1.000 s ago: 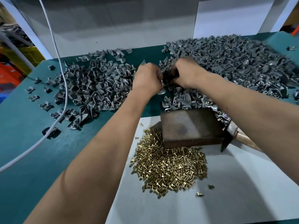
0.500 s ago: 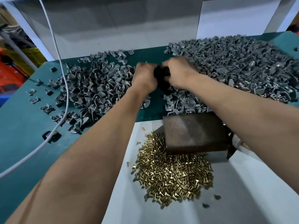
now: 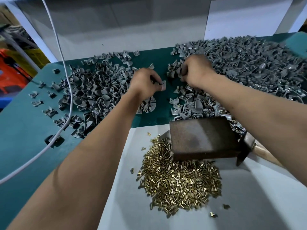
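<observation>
My left hand (image 3: pixel 144 82) is curled and pinches one small grey plastic part (image 3: pixel 163 85) above the gap between two heaps. My right hand (image 3: pixel 196 70) is curled round grey parts at the near-left edge of the big right heap (image 3: pixel 252 67). A smaller heap of the same grey parts (image 3: pixel 98 93) lies to the left on the teal table. Nearer to me, a pile of small brass rivets (image 3: pixel 179 178) lies on a white sheet (image 3: pixel 249 196). A rusty brown metal block (image 3: pixel 201 138) sits just behind the rivets.
A hammer (image 3: pixel 247 146) with a wooden handle lies right of the block, partly under my right forearm. A white cable (image 3: pixel 66 83) hangs across the left side of the teal table (image 3: pixel 21 130). Loose grey parts are scattered at the far left. A grey wall panel stands behind.
My hands were together over the gap, working on one part. They have separated: the left hand came back toward me with a part, the right went to the right heap.
</observation>
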Action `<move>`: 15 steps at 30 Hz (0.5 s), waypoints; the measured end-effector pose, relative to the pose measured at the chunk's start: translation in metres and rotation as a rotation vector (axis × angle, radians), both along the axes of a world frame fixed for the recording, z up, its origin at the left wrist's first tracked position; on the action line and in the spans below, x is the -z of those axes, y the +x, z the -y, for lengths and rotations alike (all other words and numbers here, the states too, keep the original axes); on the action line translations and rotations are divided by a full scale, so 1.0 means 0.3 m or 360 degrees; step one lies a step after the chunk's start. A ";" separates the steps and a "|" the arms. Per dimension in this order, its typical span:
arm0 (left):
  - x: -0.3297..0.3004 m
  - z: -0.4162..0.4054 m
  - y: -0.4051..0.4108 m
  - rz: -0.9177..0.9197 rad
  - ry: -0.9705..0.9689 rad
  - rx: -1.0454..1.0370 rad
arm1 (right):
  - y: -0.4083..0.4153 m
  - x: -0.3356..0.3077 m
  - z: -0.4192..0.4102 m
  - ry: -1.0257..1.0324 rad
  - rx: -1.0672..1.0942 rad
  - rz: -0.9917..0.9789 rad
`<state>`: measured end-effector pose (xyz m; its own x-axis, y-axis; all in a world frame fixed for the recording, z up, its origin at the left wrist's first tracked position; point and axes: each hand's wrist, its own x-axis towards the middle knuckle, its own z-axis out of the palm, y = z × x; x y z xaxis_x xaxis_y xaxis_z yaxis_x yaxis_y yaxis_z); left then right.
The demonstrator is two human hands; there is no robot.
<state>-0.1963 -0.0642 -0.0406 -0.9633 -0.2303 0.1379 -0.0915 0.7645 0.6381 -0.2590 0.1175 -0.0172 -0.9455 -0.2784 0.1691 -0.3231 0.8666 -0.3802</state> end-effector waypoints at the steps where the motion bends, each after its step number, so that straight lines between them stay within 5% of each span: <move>1: 0.002 -0.001 0.011 -0.0039 0.0021 0.0006 | 0.010 -0.010 0.002 -0.0090 -0.0028 0.0003; 6: -0.019 -0.031 0.043 -0.0239 -0.0016 0.0113 | 0.079 -0.039 0.041 -0.0338 -0.0386 0.0301; 15: -0.025 -0.017 0.074 -0.0199 -0.0157 0.0136 | 0.086 -0.022 -0.015 -0.0520 -0.0219 0.0284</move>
